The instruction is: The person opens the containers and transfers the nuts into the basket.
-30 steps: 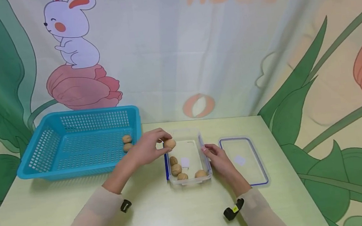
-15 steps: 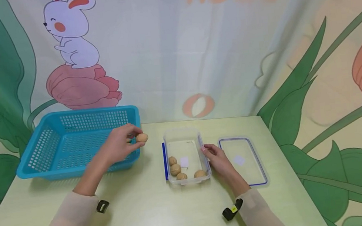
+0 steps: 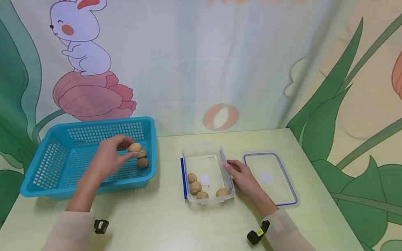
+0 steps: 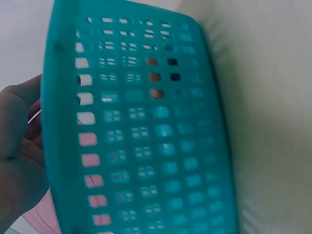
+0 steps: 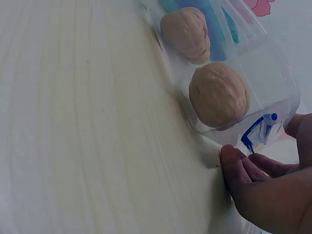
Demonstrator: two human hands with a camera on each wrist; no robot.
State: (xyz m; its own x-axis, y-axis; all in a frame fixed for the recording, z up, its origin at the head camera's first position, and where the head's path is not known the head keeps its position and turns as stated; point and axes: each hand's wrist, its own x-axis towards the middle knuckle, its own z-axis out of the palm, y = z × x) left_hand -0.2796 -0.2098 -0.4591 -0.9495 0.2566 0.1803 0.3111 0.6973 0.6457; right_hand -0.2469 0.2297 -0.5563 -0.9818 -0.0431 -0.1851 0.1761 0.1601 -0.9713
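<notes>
Over the right end of the blue plastic basket [image 3: 90, 186], my left hand [image 3: 109, 157] pinches a pale walnut [image 3: 135, 147] between thumb and fingers. Just beside it, two more walnuts [image 3: 143, 163] lie on the basket floor. From the left wrist, the basket's slotted wall [image 4: 63, 146] hides most of the hand [image 4: 22, 151] and the held walnut. My right hand [image 3: 244, 178] grips the right wall of a clear food container [image 3: 211, 201]. Several walnuts [image 3: 195, 188] sit along its left side and near edge; a large walnut [image 5: 219, 95] shows through its wall in the right wrist view.
A clear lid with a blue seal [image 3: 290, 181] lies flat on the pale table [image 3: 184, 239], right of the container. The container's blue side flap [image 3: 184, 179] hangs on its left. A printed curtain [image 3: 164, 63] stands behind the table.
My left hand has moved left with the walnut, from above the container's left edge to inside the basket area. The right hand and container have stayed in place.
</notes>
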